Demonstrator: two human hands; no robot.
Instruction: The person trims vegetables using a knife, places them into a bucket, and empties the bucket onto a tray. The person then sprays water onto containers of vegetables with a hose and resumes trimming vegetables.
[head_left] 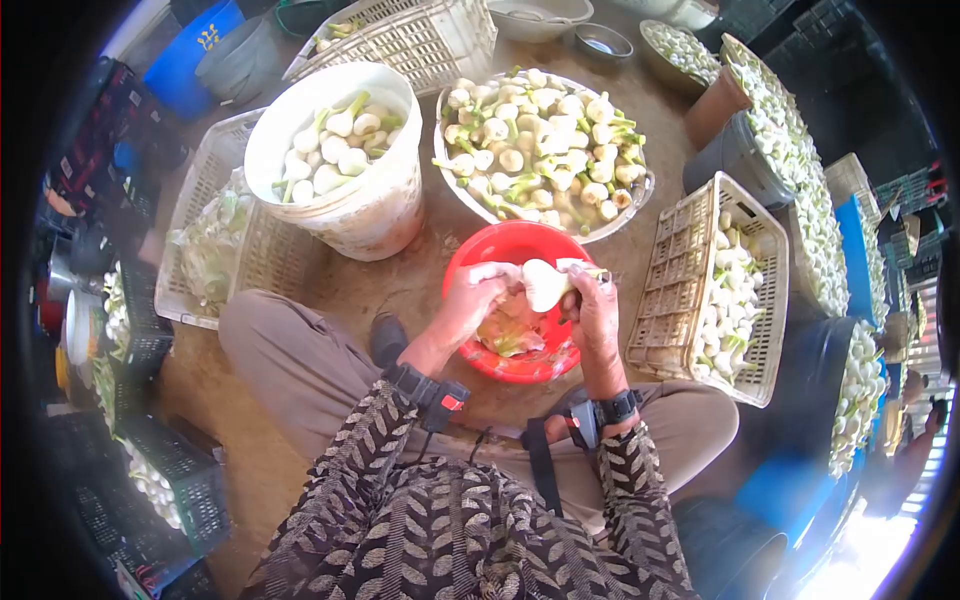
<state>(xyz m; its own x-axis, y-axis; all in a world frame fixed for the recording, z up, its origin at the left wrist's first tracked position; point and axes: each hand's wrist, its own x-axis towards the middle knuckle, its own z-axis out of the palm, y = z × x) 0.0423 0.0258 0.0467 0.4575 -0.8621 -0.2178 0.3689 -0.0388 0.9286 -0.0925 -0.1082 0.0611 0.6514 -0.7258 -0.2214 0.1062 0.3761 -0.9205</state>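
Observation:
A white bulb [543,286] with a short green stem is held up over a red basin [468,262]. My left hand [480,297] touches the bulb's left side with its fingertips pinched together. On the other side, my right hand [594,308] has its fingers wrapped round the bulb's stem end. Loose peelings [512,330] lie in the basin below both hands. Just beyond the basin is a wide round tub [643,190] heaped with bulbs, stems on. A white bucket [375,215] holding smoother white bulbs stands to the back left.
A crate [672,290] of bulbs stands at the right, and another crate [185,205] with leafy scraps at the left. Behind the bucket is a white crate [440,50]. Dark crates [190,490] stand at the lower left. More bulb-filled containers line the right side.

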